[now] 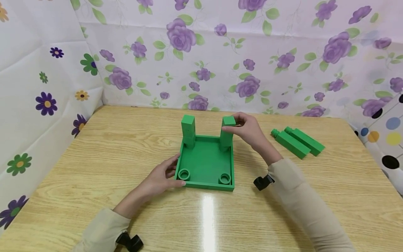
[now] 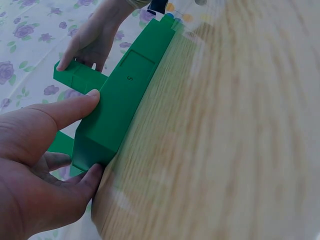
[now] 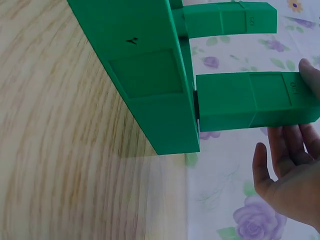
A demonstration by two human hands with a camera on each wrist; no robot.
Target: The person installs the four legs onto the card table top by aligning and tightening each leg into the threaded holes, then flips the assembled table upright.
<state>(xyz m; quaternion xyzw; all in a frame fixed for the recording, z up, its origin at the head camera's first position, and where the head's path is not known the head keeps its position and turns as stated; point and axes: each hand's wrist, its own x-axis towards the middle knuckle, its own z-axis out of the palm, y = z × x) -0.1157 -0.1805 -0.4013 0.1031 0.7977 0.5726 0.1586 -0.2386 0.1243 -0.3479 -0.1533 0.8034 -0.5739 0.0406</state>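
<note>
A shallow square green tray (image 1: 206,161) with a raised rim lies on the table. My left hand (image 1: 160,177) holds its front left corner, the thumb on the front wall and the fingers along the left side. At the back right corner stands a square green post (image 1: 225,138), pinched near its top by my right hand (image 1: 248,132). In the right wrist view, a narrow dark gap shows between this post (image 3: 230,100) and the tray's wall. Another green post (image 1: 189,130) stands upright at the back left corner. Round sockets (image 1: 184,174) are visible in both front corners.
Two loose green posts (image 1: 291,143) with knobbed ends lie side by side on the wooden table (image 1: 94,168), right of my right hand. Flower-printed cloth (image 1: 201,70) hangs behind the table, with more cloth at both sides.
</note>
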